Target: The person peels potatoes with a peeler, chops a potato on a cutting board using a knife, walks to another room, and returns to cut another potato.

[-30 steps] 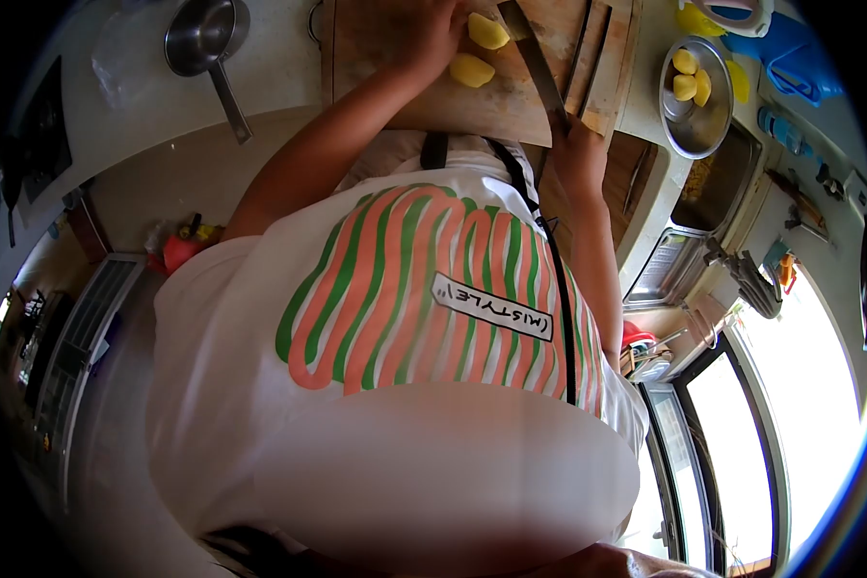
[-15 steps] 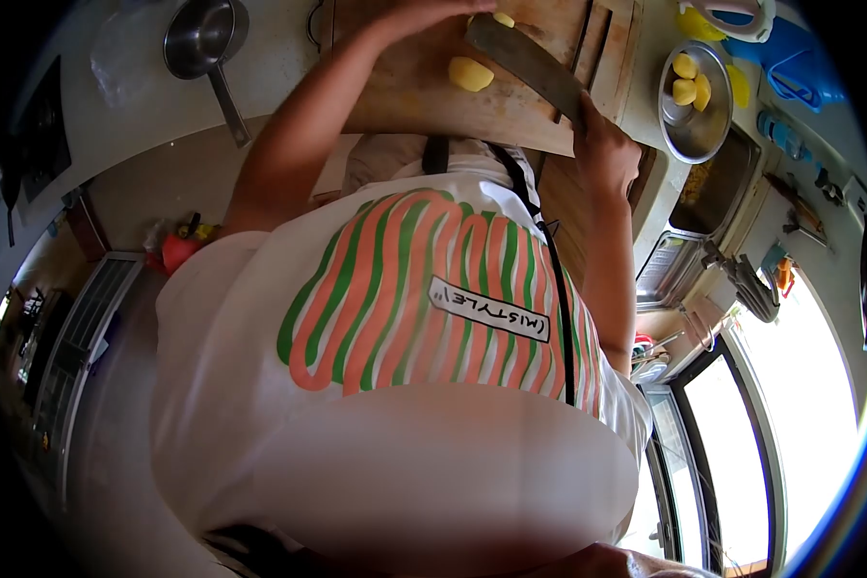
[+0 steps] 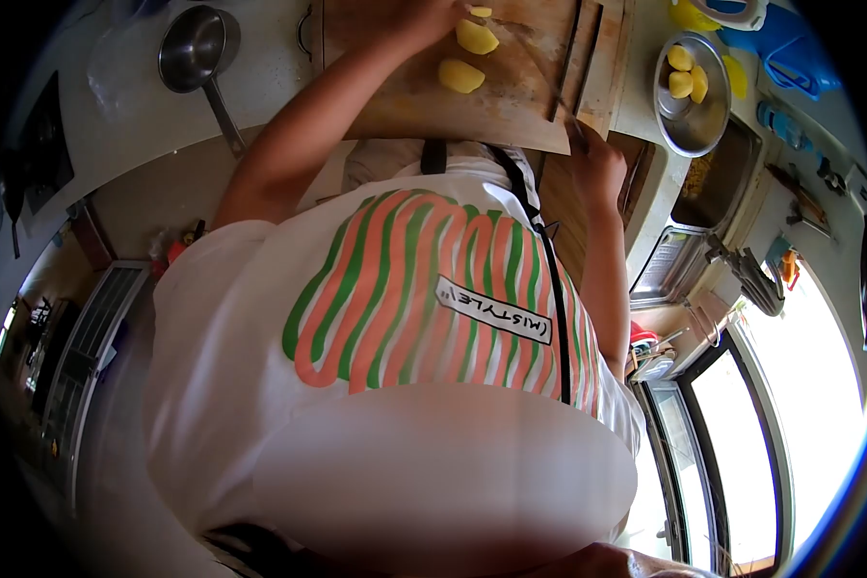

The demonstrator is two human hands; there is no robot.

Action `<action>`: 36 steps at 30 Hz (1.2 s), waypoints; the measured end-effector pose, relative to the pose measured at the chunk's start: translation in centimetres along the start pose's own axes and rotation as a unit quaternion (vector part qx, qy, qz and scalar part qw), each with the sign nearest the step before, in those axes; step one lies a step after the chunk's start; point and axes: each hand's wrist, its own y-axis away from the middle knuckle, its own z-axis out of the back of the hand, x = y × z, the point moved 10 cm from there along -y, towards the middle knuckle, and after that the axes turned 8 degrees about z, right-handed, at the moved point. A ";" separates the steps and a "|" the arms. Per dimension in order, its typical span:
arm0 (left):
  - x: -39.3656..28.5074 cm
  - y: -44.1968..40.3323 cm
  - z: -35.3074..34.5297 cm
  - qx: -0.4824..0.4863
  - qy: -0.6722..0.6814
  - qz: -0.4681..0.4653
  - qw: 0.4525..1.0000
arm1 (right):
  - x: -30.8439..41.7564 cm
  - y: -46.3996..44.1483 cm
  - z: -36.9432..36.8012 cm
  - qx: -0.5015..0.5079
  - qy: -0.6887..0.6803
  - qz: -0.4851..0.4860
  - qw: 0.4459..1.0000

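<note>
Worn wood of the cutting board [image 3: 405, 111] spreads beneath the left hand [image 3: 432, 24], with a slim yellow slice [image 3: 480, 12] at its fingertips; whether it grips, I cannot tell. Just beside it lie two potato chunks [image 3: 477, 37] [image 3: 460, 77], probably light, firm and slippery, best held by their broad sides. The right hand [image 3: 599, 169] is wrapped round the knife [image 3: 575, 135] handle. Beyond that hand, a metal bowl [image 3: 708, 118] holds similar chunks; left of the left hand sits a saucepan [image 3: 193, 48].

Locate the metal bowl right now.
In the head view's upper right, the metal bowl of potatoes sits right of the wooden cutting board, beside the sink.
</note>
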 end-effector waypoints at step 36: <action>3.2 8.8 -2.3 0.001 0.083 0.310 0.947 | 4.4 -8.1 -6.7 0.245 0.066 0.061 0.965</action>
